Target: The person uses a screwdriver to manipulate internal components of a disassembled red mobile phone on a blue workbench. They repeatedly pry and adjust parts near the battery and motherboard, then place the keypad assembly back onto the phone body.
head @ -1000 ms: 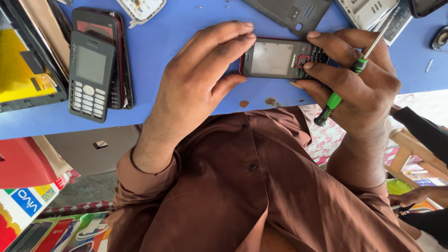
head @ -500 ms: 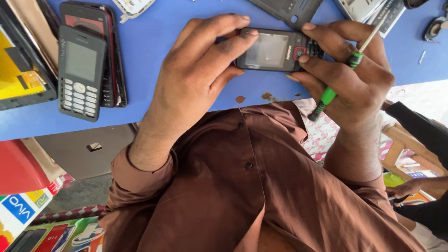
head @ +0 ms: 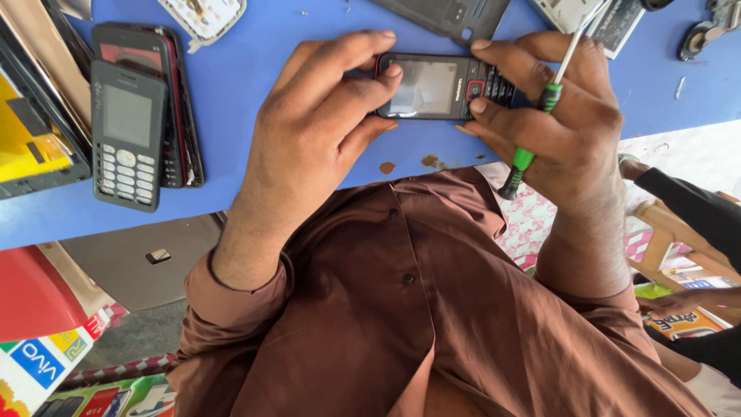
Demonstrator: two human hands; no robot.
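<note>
**Both hands on a small black keypad phone at a blue bench**

So the biggest thing in shot is the blue table (head: 309, 166), running across the whole far half of the view, with the person's brown shirt (head: 401, 324) filling the near side. On the left of the table there's a stack of phones, a grey keypad phone (head: 127, 135) lying on top of a darker one with a red edge (head: 181, 100). A grey back cover (head: 448, 17) sits at the far edge, middle-ish.

The left hand (head: 309, 131) is clamped on the screen end of a black phone with red trim (head: 440, 86), fingers curled over the far edge and thumb under the near one. The right hand (head: 556, 116) pinches the keypad end, and at the same time it's got a green-handled screwdriver (head: 536, 116) tucked between its fingers, shaft pointing to the far right. The phone lies flat on the table, centre-right, between both hands.
</note>
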